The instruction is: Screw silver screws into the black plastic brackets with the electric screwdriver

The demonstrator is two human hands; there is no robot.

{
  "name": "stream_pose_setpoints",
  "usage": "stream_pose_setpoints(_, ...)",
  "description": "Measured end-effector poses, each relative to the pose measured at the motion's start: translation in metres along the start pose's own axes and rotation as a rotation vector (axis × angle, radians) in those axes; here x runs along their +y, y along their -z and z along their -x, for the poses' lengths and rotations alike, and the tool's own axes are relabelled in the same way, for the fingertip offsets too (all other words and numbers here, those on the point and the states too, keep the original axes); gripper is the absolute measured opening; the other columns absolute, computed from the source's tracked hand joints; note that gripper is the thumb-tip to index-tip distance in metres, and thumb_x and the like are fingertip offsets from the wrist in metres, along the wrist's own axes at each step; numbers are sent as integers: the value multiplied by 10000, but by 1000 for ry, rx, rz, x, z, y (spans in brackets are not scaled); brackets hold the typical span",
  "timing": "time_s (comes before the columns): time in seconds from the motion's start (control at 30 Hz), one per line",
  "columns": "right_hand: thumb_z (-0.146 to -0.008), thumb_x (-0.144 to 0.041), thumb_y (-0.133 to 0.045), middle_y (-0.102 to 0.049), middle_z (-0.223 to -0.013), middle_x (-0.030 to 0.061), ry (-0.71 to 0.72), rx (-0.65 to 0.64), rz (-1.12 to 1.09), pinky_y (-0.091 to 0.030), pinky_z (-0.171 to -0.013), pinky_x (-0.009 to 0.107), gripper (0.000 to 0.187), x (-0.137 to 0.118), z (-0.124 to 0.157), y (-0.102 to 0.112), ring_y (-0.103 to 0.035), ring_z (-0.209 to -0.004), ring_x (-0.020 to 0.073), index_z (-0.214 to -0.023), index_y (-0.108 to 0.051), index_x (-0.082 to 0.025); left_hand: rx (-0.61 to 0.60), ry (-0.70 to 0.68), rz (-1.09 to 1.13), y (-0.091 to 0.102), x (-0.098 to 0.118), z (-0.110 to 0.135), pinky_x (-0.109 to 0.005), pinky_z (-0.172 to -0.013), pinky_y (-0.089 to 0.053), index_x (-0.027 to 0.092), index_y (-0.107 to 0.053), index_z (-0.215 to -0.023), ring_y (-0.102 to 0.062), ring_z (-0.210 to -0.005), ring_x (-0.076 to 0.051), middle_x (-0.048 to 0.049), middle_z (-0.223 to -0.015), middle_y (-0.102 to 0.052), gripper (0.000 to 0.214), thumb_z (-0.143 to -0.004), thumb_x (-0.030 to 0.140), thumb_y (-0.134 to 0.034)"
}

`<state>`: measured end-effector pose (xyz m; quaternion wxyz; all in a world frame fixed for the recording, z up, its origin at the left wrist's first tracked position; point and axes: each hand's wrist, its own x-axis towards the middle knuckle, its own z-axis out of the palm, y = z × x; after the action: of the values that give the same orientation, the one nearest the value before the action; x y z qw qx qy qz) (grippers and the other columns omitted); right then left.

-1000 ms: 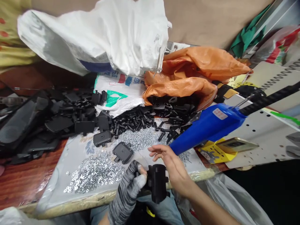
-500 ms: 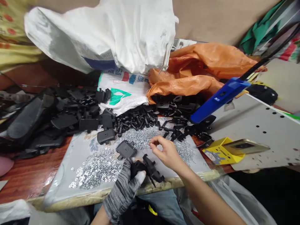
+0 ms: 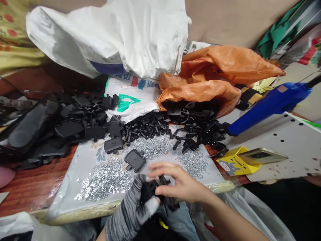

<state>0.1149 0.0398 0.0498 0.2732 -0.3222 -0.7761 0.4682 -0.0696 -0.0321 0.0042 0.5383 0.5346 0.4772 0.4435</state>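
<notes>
We are gripping a black plastic part [image 3: 149, 191] with our gloved left hand [image 3: 129, 209] and touching it with our bare right hand [image 3: 182, 184]. A slip could scatter the silver washers [image 3: 104, 180].

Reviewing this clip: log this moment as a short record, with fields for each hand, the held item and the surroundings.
left hand: gray striped fingerless glove, gripping a black plastic part
right hand: bare, fingers curved over the same part, contact unclear
work surface: patterned sheet on a wooden table
on the sheet: silver washers, silver screws, a black plastic bracket
behind: black plastic fittings, orange woven sack, white woven sack
right side: blue tool, perforated metal panel
</notes>
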Motion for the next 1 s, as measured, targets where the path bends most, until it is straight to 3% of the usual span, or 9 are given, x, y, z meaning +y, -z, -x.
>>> stream_pose_setpoints(0.1,-842,-368,-737,-735,-1000,57,-85,-64,-204,-543,-859,333,242,5,8,-4,-695,-950,184,-1020,-712,-206,-149,52,102,0,-1,9,-474,-1062,-488,234,-531,-1308,-611,-1226,-283,-119,-1344,-630,453,-881,366,-606)
stream_pose_setpoints(0.17,-828,-385,-751,-736,-986,60,-85,-62,-242,-543,-870,346,249,10,9,-7,-695,-956,190,-990,-718,-199,-115,74,85,-1,-2,11,-462,-1026,-517,229,-553,-1274,-631,-1193,-283,-119,-1318,-648,440,-867,383,-617)
stream_pose_setpoints(0.23,-873,-386,-703,-721,-1065,68,-64,-14,-192,-525,-925,389,190,19,5,-10,-672,-1020,197,-945,-726,-212,1,42,-47,4,0,10,-428,-927,-571,225,-611,-1139,-693,-1045,-265,-102,-1165,-715,338,-839,377,-638)
stream_pose_setpoints(0.37,-908,-237,-649,-647,-1192,95,-42,189,296,-449,-995,507,76,50,-12,-24,-536,-1174,261,-921,-722,-222,302,-168,-453,29,15,1,-345,-755,-596,232,-628,-880,-687,-738,-194,-24,-821,-700,115,-814,326,-630)
stream_pose_setpoints(0.5,-850,-86,-635,-627,-1198,123,52,96,632,-464,-920,516,140,70,-24,-42,-484,-1150,305,-934,-679,-190,402,-311,-701,51,25,-2,-309,-706,-595,239,-642,-900,-687,-689,-181,4,-799,-699,182,-753,332,-693)
stream_pose_setpoints(0.6,-897,-116,-569,-632,-1128,108,86,220,554,-455,-939,502,109,57,-26,-43,-492,-1120,277,-917,-645,-191,383,-333,-777,54,23,1,-330,-753,-607,242,-648,-1006,-725,-771,-206,-13,-903,-741,320,-712,329,-736)
stream_pose_setpoints(0.7,-907,-198,-583,-630,-1052,81,165,334,359,-460,-951,482,72,26,-25,-33,-512,-1087,250,-886,-649,-219,329,-378,-819,50,20,2,-344,-764,-616,257,-670,-1020,-743,-815,-221,-23,-952,-764,288,-734,276,-700)
stream_pose_setpoints(0.83,-846,-179,-657,-677,-1044,51,238,144,189,-462,-979,464,82,-10,-23,-21,-521,-1123,244,-893,-673,-245,379,-507,-810,43,24,-2,-324,-730,-623,270,-682,-1015,-750,-783,-218,-13,-917,-778,284,-734,286,-719)
stream_pose_setpoints(1.0,-856,-212,-691,-682,-1062,36,155,77,-3,-450,-1039,454,93,-30,-7,-15,-515,-1196,231,-939,-693,-254,362,-479,-510,28,31,-7,-248,-630,-592,280,-657,-911,-716,-668,-163,25,-820,-750,278,-659,272,-774)
